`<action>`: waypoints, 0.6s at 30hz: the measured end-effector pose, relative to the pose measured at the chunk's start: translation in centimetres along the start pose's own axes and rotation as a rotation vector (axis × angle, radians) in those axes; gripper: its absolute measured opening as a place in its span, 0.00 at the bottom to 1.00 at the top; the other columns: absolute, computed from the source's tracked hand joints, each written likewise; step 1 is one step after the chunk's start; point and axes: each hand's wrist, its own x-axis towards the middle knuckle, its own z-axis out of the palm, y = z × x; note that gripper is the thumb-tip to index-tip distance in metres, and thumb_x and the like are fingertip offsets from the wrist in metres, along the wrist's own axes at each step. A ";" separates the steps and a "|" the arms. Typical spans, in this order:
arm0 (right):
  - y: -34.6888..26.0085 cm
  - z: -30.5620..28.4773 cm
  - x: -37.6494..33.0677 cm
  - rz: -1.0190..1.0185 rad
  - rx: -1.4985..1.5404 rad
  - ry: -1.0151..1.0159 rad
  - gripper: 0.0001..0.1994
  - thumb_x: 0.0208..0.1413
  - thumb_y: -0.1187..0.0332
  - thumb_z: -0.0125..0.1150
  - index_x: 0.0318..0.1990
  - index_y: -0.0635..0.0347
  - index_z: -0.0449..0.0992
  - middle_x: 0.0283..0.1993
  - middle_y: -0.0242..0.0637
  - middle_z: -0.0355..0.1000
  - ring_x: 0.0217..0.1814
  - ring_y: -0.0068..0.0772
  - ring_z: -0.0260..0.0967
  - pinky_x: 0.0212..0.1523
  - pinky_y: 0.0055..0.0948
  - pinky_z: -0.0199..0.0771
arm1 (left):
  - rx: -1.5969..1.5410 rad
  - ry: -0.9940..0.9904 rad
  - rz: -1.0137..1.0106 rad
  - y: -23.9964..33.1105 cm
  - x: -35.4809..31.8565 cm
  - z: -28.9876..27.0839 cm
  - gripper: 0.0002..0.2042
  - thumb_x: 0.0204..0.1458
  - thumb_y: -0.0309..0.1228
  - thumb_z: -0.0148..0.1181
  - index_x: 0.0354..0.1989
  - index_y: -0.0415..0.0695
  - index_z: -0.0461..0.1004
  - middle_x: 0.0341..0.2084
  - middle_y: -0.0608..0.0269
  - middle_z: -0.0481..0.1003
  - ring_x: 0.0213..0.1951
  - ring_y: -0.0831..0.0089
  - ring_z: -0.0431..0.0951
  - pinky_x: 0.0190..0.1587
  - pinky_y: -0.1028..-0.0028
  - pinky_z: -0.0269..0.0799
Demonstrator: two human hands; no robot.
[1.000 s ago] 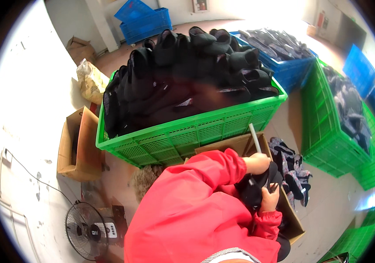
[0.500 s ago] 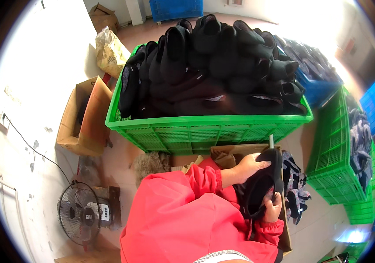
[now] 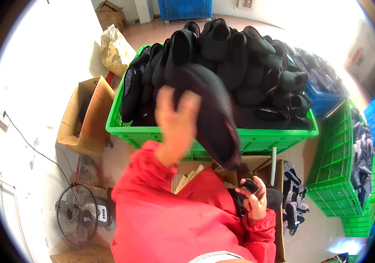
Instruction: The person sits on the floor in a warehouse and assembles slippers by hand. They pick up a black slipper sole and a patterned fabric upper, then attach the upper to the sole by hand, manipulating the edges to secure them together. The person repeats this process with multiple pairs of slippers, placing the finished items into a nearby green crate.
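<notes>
A black slip-on shoe (image 3: 213, 111), smeared by motion, is tilted above the front of the green crate. Against its left edge is my left hand (image 3: 176, 125), also blurred, so I cannot make out whether the fingers grip it. My right hand (image 3: 255, 199) is raised over my lap, its fingers closed on a small black object (image 3: 250, 185) whose kind I cannot tell. Many similar black shoes (image 3: 213, 41) are heaped in the large green crate (image 3: 222, 136) in front of me.
An open cardboard box (image 3: 99, 111) and a fan (image 3: 80, 215) stand to the left. By my right hand is another cardboard box (image 3: 280, 236), with patterned fabric pieces (image 3: 293, 197) beside it. Green crates (image 3: 332, 171) line the right side.
My left hand has swung up and left from my lap to the crate, and the shoe is now there too. My right hand has come away from the shoe, now with the small black object.
</notes>
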 end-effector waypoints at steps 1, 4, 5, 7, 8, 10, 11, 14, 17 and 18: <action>0.5 -1.5 -0.2 0.043 -0.038 0.043 0.27 0.59 0.71 0.59 0.64 0.58 0.58 0.55 0.52 0.69 0.46 0.37 0.78 0.16 0.12 0.55 | -0.113 0.102 -0.064 -0.2 2.6 -0.7 0.14 0.56 0.29 0.61 0.48 0.36 0.71 0.41 0.59 0.75 0.41 0.71 0.74 0.47 0.69 0.71; 2.5 -5.2 -0.1 0.172 0.000 0.048 0.17 0.61 0.74 0.54 0.58 0.63 0.65 0.53 0.51 0.71 0.44 0.34 0.78 0.15 0.12 0.56 | -0.016 0.310 -0.045 -5.9 10.1 -6.5 0.20 0.58 0.35 0.60 0.52 0.33 0.69 0.45 0.53 0.76 0.44 0.64 0.75 0.52 0.68 0.69; 2.7 -5.3 0.0 0.207 0.019 0.084 0.14 0.62 0.76 0.51 0.55 0.63 0.68 0.51 0.51 0.72 0.42 0.34 0.79 0.14 0.12 0.55 | 0.279 0.322 -0.009 -8.8 11.7 -9.0 0.23 0.56 0.37 0.61 0.53 0.32 0.68 0.47 0.49 0.74 0.47 0.59 0.74 0.54 0.66 0.68; 3.2 -5.9 0.3 0.246 0.067 0.033 0.14 0.62 0.77 0.50 0.55 0.64 0.68 0.49 0.51 0.73 0.40 0.33 0.79 0.14 0.13 0.55 | 0.908 0.250 0.113 -14.8 12.4 -14.1 0.30 0.51 0.42 0.65 0.58 0.36 0.66 0.55 0.38 0.68 0.58 0.44 0.66 0.60 0.56 0.63; 3.3 -6.3 0.2 0.254 0.085 0.028 0.13 0.62 0.77 0.50 0.54 0.64 0.68 0.49 0.51 0.73 0.39 0.33 0.79 0.14 0.13 0.55 | 1.158 -0.002 0.109 -14.9 10.9 -14.3 0.33 0.48 0.43 0.65 0.62 0.43 0.65 0.57 0.39 0.65 0.61 0.44 0.62 0.63 0.54 0.59; 3.7 -6.6 0.3 0.266 0.090 0.045 0.12 0.63 0.77 0.50 0.53 0.64 0.69 0.46 0.51 0.74 0.35 0.33 0.79 0.13 0.13 0.54 | 1.242 -0.326 0.126 -16.0 8.5 -14.2 0.35 0.48 0.46 0.66 0.65 0.52 0.63 0.61 0.43 0.62 0.64 0.47 0.59 0.65 0.51 0.55; 3.6 -6.8 0.1 0.268 0.090 0.058 0.12 0.63 0.77 0.50 0.53 0.64 0.69 0.46 0.52 0.74 0.34 0.33 0.79 0.13 0.14 0.54 | 1.302 -0.472 0.211 -16.7 7.7 -13.6 0.36 0.47 0.46 0.66 0.66 0.55 0.62 0.64 0.46 0.59 0.67 0.47 0.56 0.66 0.50 0.53; 3.5 -7.2 -0.1 0.289 0.077 0.056 0.11 0.63 0.77 0.51 0.52 0.63 0.70 0.46 0.52 0.75 0.33 0.31 0.79 0.13 0.15 0.55 | 1.461 -0.852 0.341 -20.3 6.4 -12.6 0.40 0.47 0.48 0.66 0.70 0.59 0.55 0.69 0.51 0.52 0.71 0.48 0.46 0.66 0.40 0.48; 3.4 -7.2 -0.2 0.294 0.043 0.067 0.11 0.63 0.78 0.51 0.52 0.64 0.69 0.46 0.52 0.75 0.32 0.30 0.78 0.14 0.15 0.55 | 1.529 -0.952 0.075 -24.9 5.3 -12.1 0.47 0.48 0.46 0.64 0.73 0.51 0.42 0.71 0.50 0.45 0.72 0.45 0.41 0.65 0.34 0.45; 3.4 -7.5 -0.3 0.289 0.063 0.071 0.11 0.63 0.79 0.50 0.52 0.64 0.69 0.45 0.52 0.75 0.31 0.29 0.78 0.14 0.14 0.55 | 1.544 -0.993 0.054 -25.7 5.2 -11.9 0.49 0.48 0.46 0.64 0.73 0.49 0.38 0.72 0.49 0.43 0.72 0.45 0.39 0.64 0.32 0.43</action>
